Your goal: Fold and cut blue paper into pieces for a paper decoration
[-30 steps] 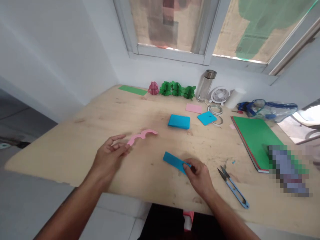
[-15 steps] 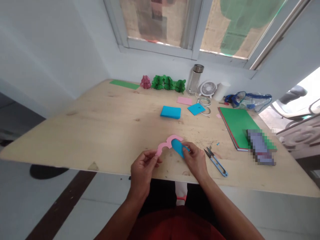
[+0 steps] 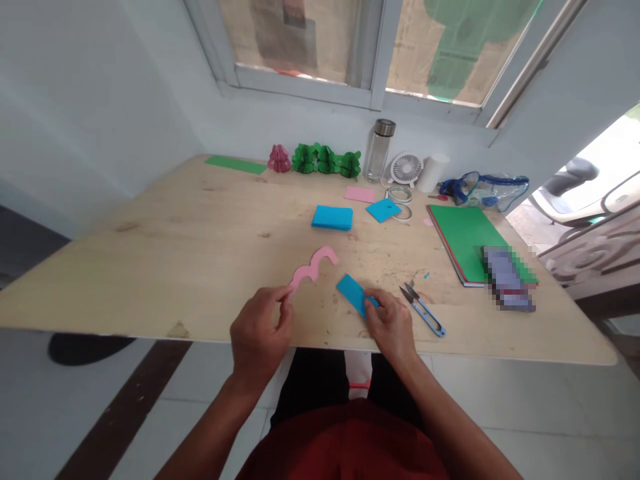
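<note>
My left hand (image 3: 261,331) pinches the lower end of a wavy pink paper cutout (image 3: 306,272), whose scalloped strip points up and to the right over the table. My right hand (image 3: 391,325) grips a narrow blue paper piece (image 3: 352,291) between thumb and fingers, its free end towards the pink cutout but apart from it. Just right of that hand lie blue-handled thread snips (image 3: 424,311), blades pointing away from me. Beyond the hands rests a stack of blue paper (image 3: 332,218).
Farther back are a blue paper square (image 3: 383,210), tape rolls (image 3: 399,194), pink paper (image 3: 359,194), green paper ornaments (image 3: 325,161), a glass bottle (image 3: 379,153) and a small white fan (image 3: 406,169). At right, a green folder (image 3: 463,237) bears a blurred object (image 3: 507,277).
The pink cutout has moved left, away from the blue piece it was overlapping, together with my left hand. My right hand keeps its hold on the blue paper. The view has shifted slightly.
</note>
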Motion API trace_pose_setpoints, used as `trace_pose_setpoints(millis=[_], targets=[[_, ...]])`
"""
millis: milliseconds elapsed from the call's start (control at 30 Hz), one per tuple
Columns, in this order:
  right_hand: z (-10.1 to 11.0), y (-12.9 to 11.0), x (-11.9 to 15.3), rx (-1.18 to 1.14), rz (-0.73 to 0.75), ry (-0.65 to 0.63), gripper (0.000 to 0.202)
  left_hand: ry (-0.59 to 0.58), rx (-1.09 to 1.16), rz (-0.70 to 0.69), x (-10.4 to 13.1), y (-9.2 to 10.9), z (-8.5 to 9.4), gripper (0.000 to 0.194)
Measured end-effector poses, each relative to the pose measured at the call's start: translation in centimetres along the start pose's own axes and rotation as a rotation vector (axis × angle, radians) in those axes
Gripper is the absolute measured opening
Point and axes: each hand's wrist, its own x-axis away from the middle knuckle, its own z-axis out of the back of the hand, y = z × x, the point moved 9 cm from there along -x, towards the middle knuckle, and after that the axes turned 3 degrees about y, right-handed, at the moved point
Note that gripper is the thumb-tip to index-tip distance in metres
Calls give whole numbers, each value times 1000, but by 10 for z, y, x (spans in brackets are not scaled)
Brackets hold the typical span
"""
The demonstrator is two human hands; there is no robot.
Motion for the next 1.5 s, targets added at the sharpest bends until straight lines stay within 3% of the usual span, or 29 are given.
trace_pose_setpoints(millis=[100, 200, 333, 533, 667, 800, 900, 1133, 1367, 1500], targets=[[-6, 5, 2, -26, -58, -19, 25, -46, -145, -304, -3, 34, -4, 17], [-7, 11, 4, -92, -145, -40, 25, -87, -86, -304, -5, 42, -11, 17], [-3, 13, 1, -165, -176, -93, 24, -141, 140, 5, -8, 13, -20, 14], [-18, 5, -6, -268, -65, -414, 23, -275, 443, 488, 6, -36, -43, 14], [-32, 2, -8, -240, -17, -544, 27, -270, 683, 727, 13, -47, -51, 22], [-38, -9, -11, -143, 41, -583, 30, -392, 896, 876, 21, -44, -64, 29], [-37, -16, -12, 48, 97, -559, 30, -479, 806, 784, 21, -43, -67, 28], [-25, -23, -6, 399, 267, -401, 29, -694, 371, 320, 16, -25, -73, 25], [-14, -26, -10, 443, 355, -292, 20, -665, 170, 98, 14, -10, -71, 20], [-21, -24, -17, 515, 364, -373, 17, -572, 81, -15, 13, -3, -66, 19]])
